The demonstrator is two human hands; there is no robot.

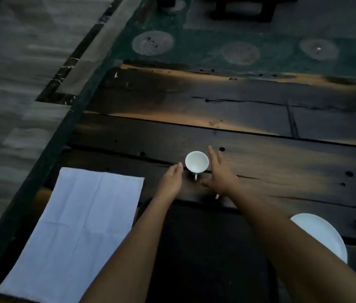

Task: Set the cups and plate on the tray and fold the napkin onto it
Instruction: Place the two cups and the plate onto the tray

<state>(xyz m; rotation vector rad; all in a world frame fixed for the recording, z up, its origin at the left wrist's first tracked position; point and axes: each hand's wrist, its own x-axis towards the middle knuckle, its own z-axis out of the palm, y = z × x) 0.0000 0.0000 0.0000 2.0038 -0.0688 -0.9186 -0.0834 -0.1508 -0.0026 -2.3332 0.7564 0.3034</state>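
Observation:
A small white cup stands upright on the dark wooden table, its handle pointing toward me. My left hand is just left of it, fingers loosely curled, holding nothing. My right hand is just right of the cup with fingers spread, apart from it. A small white bit shows under my right wrist; what it is I cannot tell. A white napkin lies flat and unfolded at the near left. A dark tray lies in front of me under my forearms. A white plate sits at the near right, partly hidden by my right arm.
The table is made of dark cracked planks with holes. Its left edge runs diagonally beside a grey floor. Beyond the far edge lies a green carpet with pale round patterns, and dark furniture legs stand at the top.

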